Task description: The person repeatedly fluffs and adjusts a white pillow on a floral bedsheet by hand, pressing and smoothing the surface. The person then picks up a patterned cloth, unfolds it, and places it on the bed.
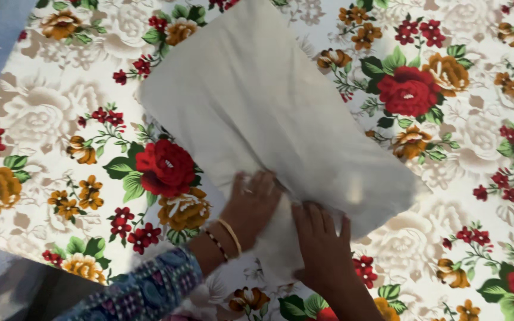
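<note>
White pillow [269, 113] lies on floral sheet [60, 119], both hands pressing its near edge.

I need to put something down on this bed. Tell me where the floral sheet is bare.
The floral bedsheet lies bare left of the white pillow, out to the sheet's left edge, and right of it around the big red rose. It is crowded at the pillow's near end, where the left hand and right hand press side by side.

1 white pillow [269, 113], 1 floral sheet [49, 119], 2 hands [251, 205].
</note>
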